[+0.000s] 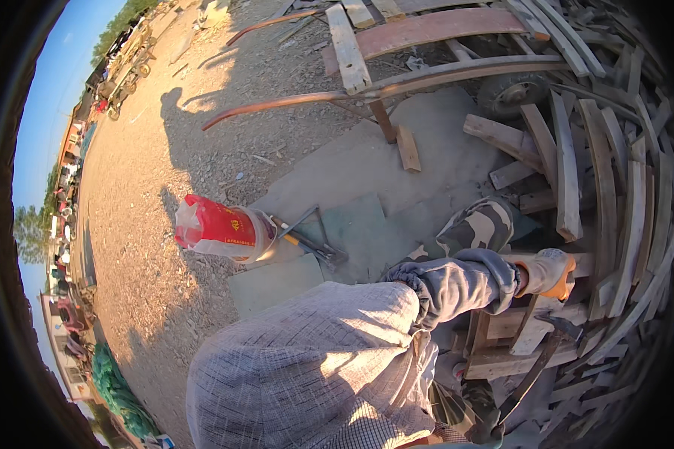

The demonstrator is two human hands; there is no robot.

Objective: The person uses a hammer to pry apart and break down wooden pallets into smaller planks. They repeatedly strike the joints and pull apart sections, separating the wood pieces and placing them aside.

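My left hand [551, 273], in a white and orange work glove, is curled at the end of a pale wooden board [534, 331]. The fingertips are partly hidden. This board lies across other timber pieces, between my camouflage-clad legs. Beside it is the head of a hammer [564, 327], whose long handle [531, 373] slants down towards the bottom of the view. At the handle's lower end is a dark shape [491, 431]; I cannot make out whether my right hand is closed there.
Stacked lumber [606, 185] fills the right side. A handcart with rusty handles [269, 106] and a tyre [514, 94] carries planks at the top. Nearby stand a bucket [261, 233] with a red bag [219, 227] and several long-handled tools [309, 244] on flat sheets [275, 283].
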